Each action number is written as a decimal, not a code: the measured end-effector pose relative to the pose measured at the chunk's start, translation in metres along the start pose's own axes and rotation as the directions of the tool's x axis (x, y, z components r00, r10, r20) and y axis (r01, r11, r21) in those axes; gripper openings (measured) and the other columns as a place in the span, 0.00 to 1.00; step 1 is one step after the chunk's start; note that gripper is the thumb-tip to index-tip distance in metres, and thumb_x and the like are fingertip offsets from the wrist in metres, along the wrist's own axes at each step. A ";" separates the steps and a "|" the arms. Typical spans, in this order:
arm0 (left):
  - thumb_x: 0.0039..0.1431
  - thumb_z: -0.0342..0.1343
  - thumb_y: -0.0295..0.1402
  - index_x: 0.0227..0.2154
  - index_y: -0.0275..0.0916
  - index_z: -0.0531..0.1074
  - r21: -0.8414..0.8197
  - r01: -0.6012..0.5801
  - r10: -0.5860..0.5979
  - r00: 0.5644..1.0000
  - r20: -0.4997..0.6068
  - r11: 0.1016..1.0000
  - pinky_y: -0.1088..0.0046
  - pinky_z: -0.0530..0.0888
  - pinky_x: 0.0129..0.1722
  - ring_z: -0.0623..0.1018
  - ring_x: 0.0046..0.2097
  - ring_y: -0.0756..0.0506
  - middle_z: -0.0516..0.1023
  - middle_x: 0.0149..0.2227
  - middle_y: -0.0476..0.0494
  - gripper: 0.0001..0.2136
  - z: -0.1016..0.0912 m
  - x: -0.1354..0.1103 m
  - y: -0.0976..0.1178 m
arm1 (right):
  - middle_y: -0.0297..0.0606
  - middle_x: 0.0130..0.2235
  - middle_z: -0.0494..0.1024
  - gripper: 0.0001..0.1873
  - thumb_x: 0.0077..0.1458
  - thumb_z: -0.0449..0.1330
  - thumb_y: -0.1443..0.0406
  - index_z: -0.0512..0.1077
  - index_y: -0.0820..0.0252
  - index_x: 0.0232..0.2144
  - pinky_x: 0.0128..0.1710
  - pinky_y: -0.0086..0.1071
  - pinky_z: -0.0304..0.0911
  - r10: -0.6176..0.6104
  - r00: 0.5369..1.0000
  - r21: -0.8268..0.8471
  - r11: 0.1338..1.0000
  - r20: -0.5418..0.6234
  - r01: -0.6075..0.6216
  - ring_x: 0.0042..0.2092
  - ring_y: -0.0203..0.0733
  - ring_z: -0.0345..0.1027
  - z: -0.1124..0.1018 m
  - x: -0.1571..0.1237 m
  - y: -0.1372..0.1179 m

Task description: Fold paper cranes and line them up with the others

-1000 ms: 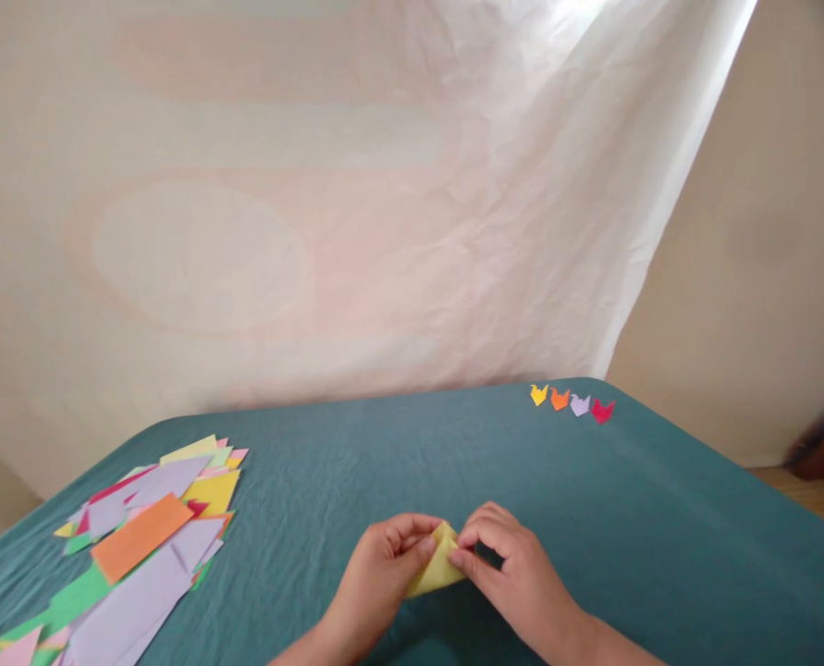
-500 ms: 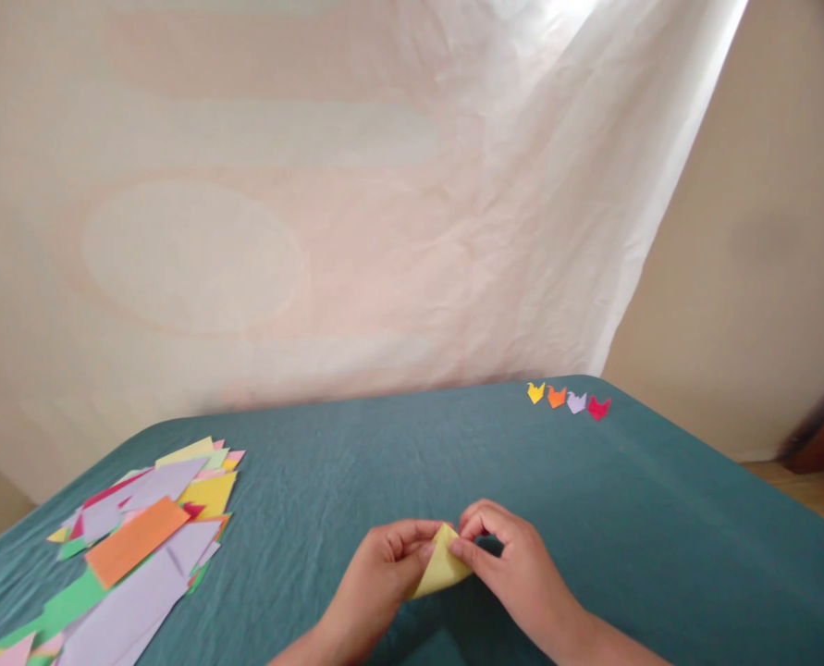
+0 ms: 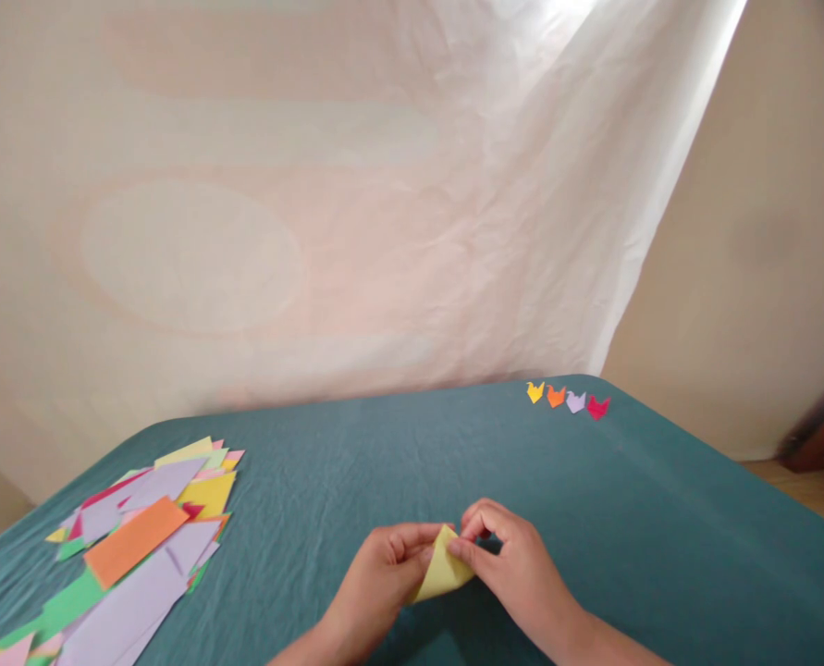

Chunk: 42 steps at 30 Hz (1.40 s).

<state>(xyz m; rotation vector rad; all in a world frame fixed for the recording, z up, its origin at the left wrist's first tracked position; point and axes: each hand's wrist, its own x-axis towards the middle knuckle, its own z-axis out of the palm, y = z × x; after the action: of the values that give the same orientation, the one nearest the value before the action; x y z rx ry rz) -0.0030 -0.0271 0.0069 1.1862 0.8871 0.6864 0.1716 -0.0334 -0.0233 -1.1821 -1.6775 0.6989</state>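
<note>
Reference: clock directions are read from the yellow folded paper (image 3: 445, 566), twelve o'clock pointing to the far side.
Workpiece: the yellow folded paper, roughly triangular, lies between the two hands at the near edge of the view, its peak pointing to twelve o'clock; whether its lower edge touches the counter (image 3: 356, 472) cannot be told.
Left hand: at nine o'clock (image 3: 382, 575), grasping the paper by its side, thumb on the near face, fingers partly hidden behind.
Right hand: at three o'clock (image 3: 512, 564), thumb and forefinger pinching the paper just below the peak, remaining fingers curled.
Paper stock: a loose, overlapping pile well apart at nine o'clock, with an orange sheet (image 3: 138, 543) on top, a long lilac sheet (image 3: 127, 606) nearer, a green sheet (image 3: 75, 603) partly covered and a yellow sheet (image 3: 215, 493) at the far side.
Folded figures: four in a row near the far edge, between one and two o'clock; yellow figure (image 3: 534, 393), orange figure (image 3: 556, 397), lilac figure (image 3: 576, 401) and red figure (image 3: 598, 407), in that order towards three o'clock.
Covering: dark green cloth, lightly wrinkled towards nine o'clock.
Backdrop: pale hanging sheet (image 3: 356, 240) at twelve o'clock, creased, its slanting edge against a beige wall (image 3: 744, 277).
</note>
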 end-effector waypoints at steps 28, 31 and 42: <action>0.48 0.59 0.49 0.38 0.32 0.77 0.057 -0.008 0.014 0.993 -0.113 0.998 0.75 0.67 0.32 0.75 0.31 0.47 0.79 0.31 0.42 0.23 -0.002 0.004 -0.011 | 0.31 0.26 0.71 0.10 0.52 0.60 0.65 0.66 0.60 0.22 0.31 0.27 0.57 0.022 1.000 -0.053 0.998 -0.013 -0.023 0.30 0.35 0.65 0.002 -0.001 -0.005; 0.49 0.59 0.47 0.38 0.32 0.77 0.031 -0.025 0.028 0.992 -0.120 0.999 0.76 0.66 0.31 0.74 0.29 0.48 0.78 0.29 0.43 0.21 -0.003 0.005 -0.014 | 0.31 0.26 0.71 0.09 0.52 0.60 0.64 0.66 0.59 0.23 0.31 0.27 0.56 0.050 0.999 -0.064 0.997 -0.019 -0.051 0.29 0.35 0.64 0.003 -0.002 -0.006; 0.51 0.58 0.45 0.33 0.32 0.75 0.086 -0.047 0.060 0.987 -0.151 0.995 0.78 0.64 0.29 0.72 0.28 0.50 0.76 0.28 0.45 0.18 -0.003 0.005 -0.016 | 0.32 0.26 0.72 0.09 0.54 0.58 0.61 0.70 0.59 0.25 0.32 0.27 0.57 0.117 0.992 -0.014 0.993 0.037 -0.116 0.30 0.36 0.65 0.002 -0.003 -0.008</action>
<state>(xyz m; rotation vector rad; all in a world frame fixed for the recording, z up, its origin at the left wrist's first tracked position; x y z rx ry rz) -0.0034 -0.0251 -0.0096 1.2465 1.0239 0.7993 0.1675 -0.0391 -0.0186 -1.2902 -1.6558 0.7889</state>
